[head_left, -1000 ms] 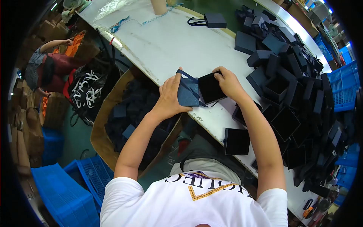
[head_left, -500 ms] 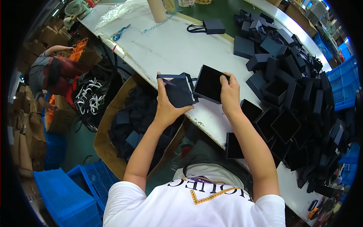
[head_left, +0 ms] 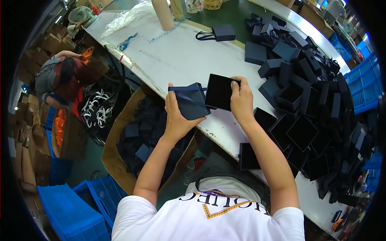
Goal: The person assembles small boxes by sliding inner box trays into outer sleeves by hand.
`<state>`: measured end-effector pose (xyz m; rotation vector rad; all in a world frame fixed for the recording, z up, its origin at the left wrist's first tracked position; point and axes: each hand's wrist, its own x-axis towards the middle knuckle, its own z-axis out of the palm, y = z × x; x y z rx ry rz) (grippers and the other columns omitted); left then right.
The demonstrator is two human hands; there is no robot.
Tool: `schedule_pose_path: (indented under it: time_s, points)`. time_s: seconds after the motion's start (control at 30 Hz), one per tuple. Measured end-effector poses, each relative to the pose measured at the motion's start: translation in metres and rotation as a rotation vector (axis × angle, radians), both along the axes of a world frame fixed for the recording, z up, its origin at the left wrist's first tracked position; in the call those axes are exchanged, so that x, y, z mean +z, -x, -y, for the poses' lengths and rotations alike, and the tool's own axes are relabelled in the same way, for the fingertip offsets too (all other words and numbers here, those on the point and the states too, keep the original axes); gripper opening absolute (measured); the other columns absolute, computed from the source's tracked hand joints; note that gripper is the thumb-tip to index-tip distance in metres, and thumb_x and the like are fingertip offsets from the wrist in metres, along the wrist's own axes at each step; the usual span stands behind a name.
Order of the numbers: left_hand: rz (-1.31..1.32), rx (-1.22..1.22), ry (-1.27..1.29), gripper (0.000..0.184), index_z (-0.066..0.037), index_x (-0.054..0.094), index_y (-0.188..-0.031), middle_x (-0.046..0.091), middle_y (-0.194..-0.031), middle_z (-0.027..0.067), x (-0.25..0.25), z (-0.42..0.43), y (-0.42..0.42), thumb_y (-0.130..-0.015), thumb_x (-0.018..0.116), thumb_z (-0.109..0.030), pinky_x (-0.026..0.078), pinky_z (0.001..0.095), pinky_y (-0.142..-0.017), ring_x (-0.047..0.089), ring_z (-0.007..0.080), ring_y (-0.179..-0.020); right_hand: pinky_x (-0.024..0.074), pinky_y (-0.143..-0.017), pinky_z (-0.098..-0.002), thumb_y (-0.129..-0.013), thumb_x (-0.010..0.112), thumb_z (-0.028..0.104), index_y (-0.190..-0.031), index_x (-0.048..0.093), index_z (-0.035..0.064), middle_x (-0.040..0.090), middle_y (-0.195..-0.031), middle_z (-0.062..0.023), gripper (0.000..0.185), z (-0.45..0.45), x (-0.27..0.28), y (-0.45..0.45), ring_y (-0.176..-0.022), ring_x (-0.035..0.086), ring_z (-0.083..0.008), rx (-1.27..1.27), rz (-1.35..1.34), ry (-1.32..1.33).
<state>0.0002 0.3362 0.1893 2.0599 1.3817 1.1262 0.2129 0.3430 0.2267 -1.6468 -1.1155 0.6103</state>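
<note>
At the bottom of the frame, a white shirt (head_left: 209, 223) with dark lettering and a gold braided V covers the person's front. Just above the middle of the frame, the left hand (head_left: 177, 120) grasps a dark blue box part (head_left: 191, 105) by its left and lower edges, a ribbon (head_left: 181, 92) running across its upper face. Right beside it, the right hand (head_left: 243, 103) pinches a square black-faced part (head_left: 218, 93) at its right side, thumb on the face. The two parts meet or overlap at their near edges; whether they are joined I cannot tell.

Below the right forearm, another dark box (head_left: 248, 156) sits at the edge of the white table (head_left: 177, 60). Left of centre, a cardboard carton (head_left: 110, 156) contains dark pieces (head_left: 132, 130), with blue crates (head_left: 72, 211) at lower left. Filling the right of the frame, dark boxes (head_left: 303, 132) lie in a jumbled pile, some open side up. Farther up, a box with a looped strap (head_left: 223, 33) rests near the top centre, blue snips (head_left: 127, 42) lie to its left, and a tan cylinder (head_left: 163, 16) stands between them. At upper left, another person (head_left: 60, 78) bends near cartons.
</note>
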Motion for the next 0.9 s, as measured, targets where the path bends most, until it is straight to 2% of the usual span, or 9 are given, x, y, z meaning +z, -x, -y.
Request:
schedule_pose_path:
  time_s: [0.07, 0.17, 0.27, 0.37, 0.57, 0.6, 0.73, 0.83, 0.9]
  points:
    - [0.04, -0.018, -0.015, 0.153, -0.002, -0.007, -0.165, 0.027, -0.162, 0.0241, -0.005, 0.0, 0.001, -0.057, 0.101, -0.02, 0.032, 0.0499, -0.12, 0.034, 0.0431, -0.146, 0.0513, -0.08, -0.0442, -0.105, 0.055, 0.012, -0.117, 0.061, -0.0006, 0.068, -0.092, -0.0238, 0.018, 0.001, -0.001, 0.001, -0.086, 0.067, -0.0388, 0.019, 0.051, -0.018]
    - [-0.267, -0.073, -0.271, 0.152, 0.0, -0.005, -0.164, 0.032, -0.157, 0.0235, -0.005, -0.004, 0.002, -0.057, 0.101, -0.019, 0.033, 0.0494, -0.12, 0.036, 0.0424, -0.144, 0.0514, -0.082, -0.0453, -0.104, 0.056, 0.009, -0.116, 0.059, -0.0015, 0.067, -0.101, -0.0257, 0.016, 0.002, -0.007, 0.006, -0.091, 0.066, -0.0422, 0.082, 0.151, -0.126]
    - [-0.072, 0.012, -0.073, 0.152, 0.0, -0.004, -0.164, 0.036, -0.153, 0.0226, 0.001, -0.006, -0.001, -0.056, 0.101, -0.02, 0.035, 0.0493, -0.119, 0.038, 0.0415, -0.142, 0.0512, -0.083, -0.0453, -0.104, 0.056, 0.007, -0.116, 0.058, -0.0022, 0.067, -0.103, -0.0264, 0.015, 0.003, -0.002, 0.011, -0.092, 0.065, -0.0433, 0.175, 0.099, -0.112]
    - [-0.086, -0.031, -0.099, 0.152, -0.001, -0.003, -0.164, 0.037, -0.152, 0.022, 0.007, -0.008, 0.003, -0.056, 0.102, -0.021, 0.036, 0.0494, -0.118, 0.039, 0.0411, -0.141, 0.0509, -0.082, -0.0449, -0.104, 0.055, 0.007, -0.116, 0.058, -0.0021, 0.066, -0.102, -0.026, 0.015, 0.003, 0.006, 0.005, -0.09, 0.065, -0.0419, 0.234, 0.047, -0.026]
    - [-0.108, -0.149, -0.128, 0.152, -0.001, -0.004, -0.164, 0.038, -0.152, 0.0205, -0.002, -0.003, 0.012, -0.056, 0.101, -0.022, 0.035, 0.05, -0.118, 0.038, 0.0408, -0.142, 0.0503, -0.079, -0.0396, -0.104, 0.057, 0.008, -0.118, 0.059, 0.0002, 0.065, -0.093, -0.0219, 0.016, 0.011, 0.003, -0.018, -0.082, 0.062, -0.0324, 0.4, 0.116, -0.016]
    - [-0.133, -0.132, -0.111, 0.151, -0.001, -0.003, -0.164, 0.038, -0.151, 0.0202, -0.002, -0.001, 0.011, -0.056, 0.101, -0.023, 0.035, 0.0503, -0.118, 0.038, 0.0411, -0.141, 0.0492, -0.076, -0.0366, -0.105, 0.057, 0.01, -0.118, 0.059, 0.0008, 0.061, -0.085, -0.0173, 0.016, 0.013, 0.004, -0.022, -0.077, 0.059, -0.026, 0.427, 0.104, 0.022]
    - [-0.07, -0.244, -0.089, 0.137, 0.003, 0.012, -0.161, 0.032, -0.149, 0.0262, 0.003, 0.001, 0.013, -0.06, 0.099, -0.029, 0.031, 0.0559, -0.118, 0.032, 0.0478, -0.141, 0.0472, -0.072, -0.0345, -0.107, 0.055, 0.015, -0.118, 0.059, 0.0018, 0.058, -0.079, -0.0127, 0.018, 0.018, 0.016, -0.023, -0.073, 0.054, -0.0204, 0.447, 0.064, 0.152]
    - [-0.176, -0.202, -0.277, 0.14, 0.005, 0.011, -0.159, 0.032, -0.154, 0.0288, -0.01, 0.0, 0.012, -0.058, 0.1, -0.034, 0.029, 0.055, -0.12, 0.033, 0.0504, -0.142, 0.0463, -0.071, -0.0338, -0.108, 0.054, 0.019, -0.117, 0.061, 0.0025, 0.057, -0.079, -0.0103, 0.02, 0.016, 0.014, -0.02, -0.074, 0.053, -0.0177, 0.411, 0.186, 0.007]
    - [-0.163, -0.211, -0.213, 0.127, 0.007, 0.023, -0.153, 0.03, -0.152, 0.0318, -0.001, 0.01, 0.007, -0.06, 0.098, -0.038, 0.028, 0.0575, -0.12, 0.03, 0.0536, -0.142, 0.046, -0.074, -0.0329, -0.108, 0.053, 0.023, -0.115, 0.061, 0.0016, 0.057, -0.08, -0.0076, 0.024, 0.017, 0.007, -0.024, -0.077, 0.052, -0.016, 0.406, 0.15, 0.031]
